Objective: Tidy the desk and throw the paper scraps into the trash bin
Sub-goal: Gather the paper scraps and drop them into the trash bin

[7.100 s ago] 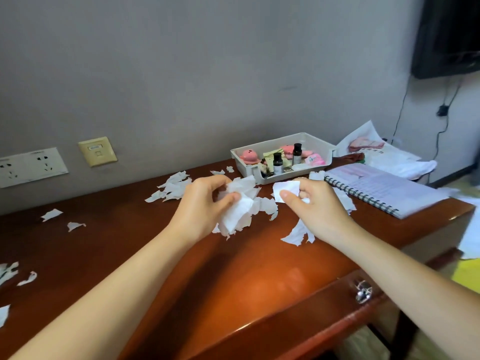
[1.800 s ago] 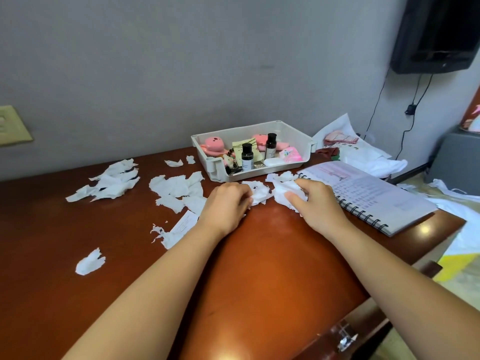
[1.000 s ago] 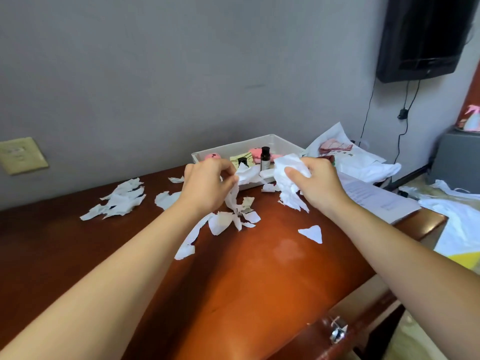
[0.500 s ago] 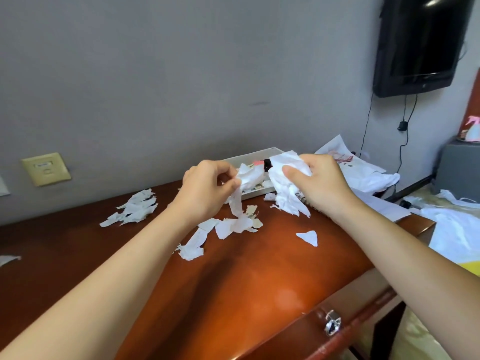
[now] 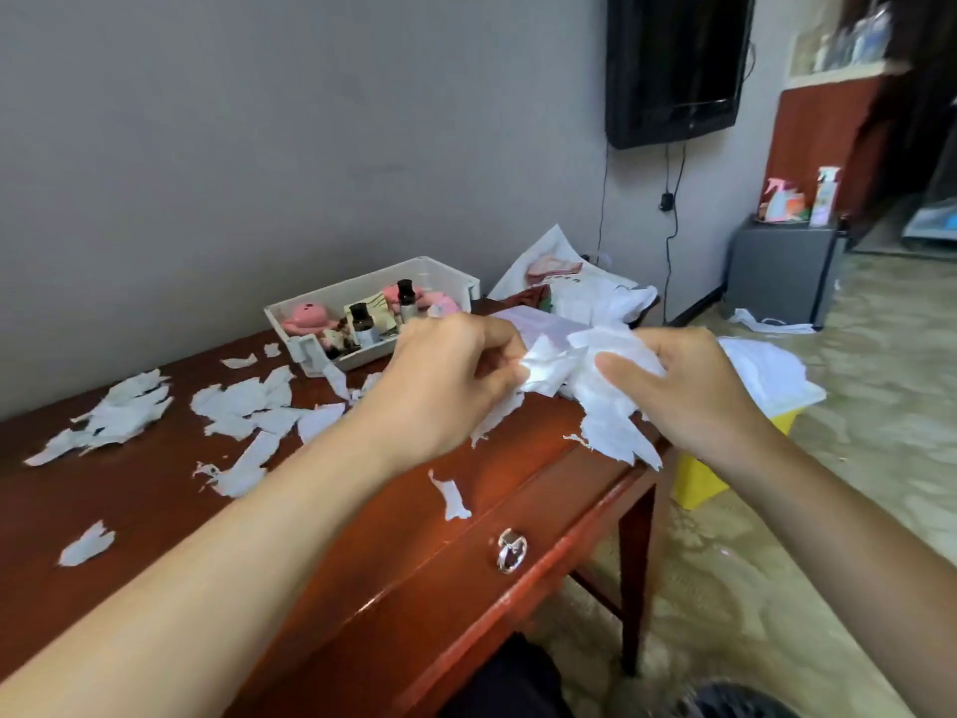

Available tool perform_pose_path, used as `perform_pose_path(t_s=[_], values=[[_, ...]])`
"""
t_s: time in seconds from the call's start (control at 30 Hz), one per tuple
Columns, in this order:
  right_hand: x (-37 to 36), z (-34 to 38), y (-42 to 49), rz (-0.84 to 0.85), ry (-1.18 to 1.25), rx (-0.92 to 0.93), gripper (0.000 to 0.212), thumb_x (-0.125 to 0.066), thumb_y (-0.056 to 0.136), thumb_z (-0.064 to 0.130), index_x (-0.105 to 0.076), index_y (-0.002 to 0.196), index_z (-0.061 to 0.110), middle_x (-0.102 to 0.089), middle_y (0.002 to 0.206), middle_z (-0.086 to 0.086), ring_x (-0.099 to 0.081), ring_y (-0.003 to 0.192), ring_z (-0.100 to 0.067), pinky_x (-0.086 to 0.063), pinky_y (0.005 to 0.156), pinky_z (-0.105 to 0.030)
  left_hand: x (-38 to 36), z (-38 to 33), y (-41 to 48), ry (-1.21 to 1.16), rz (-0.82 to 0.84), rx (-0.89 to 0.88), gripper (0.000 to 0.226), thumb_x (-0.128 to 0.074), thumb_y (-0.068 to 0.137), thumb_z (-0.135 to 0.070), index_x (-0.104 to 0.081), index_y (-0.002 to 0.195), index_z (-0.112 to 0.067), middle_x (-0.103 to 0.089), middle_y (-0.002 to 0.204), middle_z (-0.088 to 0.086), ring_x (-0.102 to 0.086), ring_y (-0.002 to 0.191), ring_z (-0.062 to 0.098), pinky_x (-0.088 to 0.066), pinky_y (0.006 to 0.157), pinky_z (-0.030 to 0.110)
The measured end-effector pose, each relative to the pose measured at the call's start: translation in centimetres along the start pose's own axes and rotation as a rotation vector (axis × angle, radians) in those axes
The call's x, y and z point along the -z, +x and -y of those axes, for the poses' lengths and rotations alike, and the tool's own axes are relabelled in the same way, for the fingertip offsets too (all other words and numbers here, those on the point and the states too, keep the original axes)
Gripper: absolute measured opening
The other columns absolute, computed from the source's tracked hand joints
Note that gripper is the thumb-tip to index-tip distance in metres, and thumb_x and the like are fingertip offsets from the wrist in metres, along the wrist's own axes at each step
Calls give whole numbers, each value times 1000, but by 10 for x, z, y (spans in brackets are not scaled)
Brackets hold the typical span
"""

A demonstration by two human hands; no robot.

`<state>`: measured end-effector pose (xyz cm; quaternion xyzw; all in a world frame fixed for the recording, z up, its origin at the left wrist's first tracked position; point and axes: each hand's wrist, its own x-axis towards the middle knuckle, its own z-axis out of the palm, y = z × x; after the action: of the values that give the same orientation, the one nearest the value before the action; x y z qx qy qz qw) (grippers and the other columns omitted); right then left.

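Head view: crumpled white paper scraps (image 5: 603,406), clutched in curled fingers (image 5: 499,336) of left hand (image 5: 445,391) and right hand (image 5: 694,396), have been carried to the right edge of the red-brown wooden bench (image 5: 336,551).

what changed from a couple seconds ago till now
Both hands lifted off the desk with the scraps they were gathering: the left hand and right hand now grip a crumpled bunch of paper scraps in the air over the desk's right end, toward the yellow bin. One loose scrap now lies near the front edge. The white tray and the scraps on the left stayed put.
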<state>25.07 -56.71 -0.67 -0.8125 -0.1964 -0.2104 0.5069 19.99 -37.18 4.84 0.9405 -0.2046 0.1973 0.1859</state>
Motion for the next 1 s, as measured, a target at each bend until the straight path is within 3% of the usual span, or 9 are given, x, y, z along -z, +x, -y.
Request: perform_pose_path(t_s=[0.13,0.2,0.27,0.33,0.43,0.57,0.73,0.8,1.0], values=[[41,-37,-32,-43,-79,-101,43,-60,86,16,-39,51,4,-34,44,10,-30,44,-6,-24,47,-20,-47,-29,9,-63,91,-44,32,-62,89,-23,-47,62,-31,-50,54,-13,-47,56,-1,-30,59,11],[58,-57,-50,-62,-123,-155,45,-60,86,17,-34,52,4,-31,46,8,-28,45,-7,-22,48,-22,-74,-43,11,-107,134,-58,28,-61,89,-25,-49,64,-31,-50,55,-14,-47,58,1,-31,68,18],[73,-76,-67,-65,-139,-217,42,-59,86,18,-42,59,-9,-35,54,-4,-31,51,-10,-25,53,-28,-100,-55,14,-135,168,-86,25,-59,90,-27,-50,67,-30,-54,60,-13,-48,63,4,-31,79,25],[86,-95,-84,-58,-170,-259,42,-60,85,22,-46,60,-9,-36,52,-4,-32,48,-8,-25,51,-26,-127,-66,16,-142,192,-104,19,-58,91,-28,-53,72,-29,-58,69,-12,-48,74,6,-29,87,27],[97,-125,-109,-57,-195,-311,41,-60,84,23,-47,57,-6,-32,48,1,-32,45,-8,-20,45,-21,-168,-79,17,-148,235,-118,18,-58,91,-27,-52,74,-29,-54,69,-14,-45,80,10,-29,87,29],[98,-168,-141,-26,-283,-437,39,-60,86,23,-48,58,0,-33,49,-2,-28,46,-10,-22,49,-30,-227,-92,10,-197,344,-111,19,-57,92,-26,-50,74,-27,-58,75,-10,-51,84,15,-34,89,33],[86,-224,-180,41,-331,-631,37,-59,87,15,-41,56,6,-31,50,5,-35,44,-9,-25,51,-28,-308,-90,-9,-209,488,-57,20,-56,93,-25,-46,76,-29,-48,65,-13,-51,79,16,-37,85,34],[77,-242,-194,63,-376,-701,39,-59,86,15,-39,53,10,-33,49,2,-36,48,-16,-25,50,-31,-336,-86,-21,-191,553,-15,19,-54,94,-26,-48,77,-28,-51,70,-11,-53,83,18,-35,87,33],[47,-293,-238,129,-377,-921,44,-55,89,17,-33,51,24,-37,51,6,-39,50,-11,-25,48,-28,-413,-62,-60,-161,703,136,11,-53,95,-26,-62,92,-21,-67,89,-5,-56,94,19,-35,93,32]])
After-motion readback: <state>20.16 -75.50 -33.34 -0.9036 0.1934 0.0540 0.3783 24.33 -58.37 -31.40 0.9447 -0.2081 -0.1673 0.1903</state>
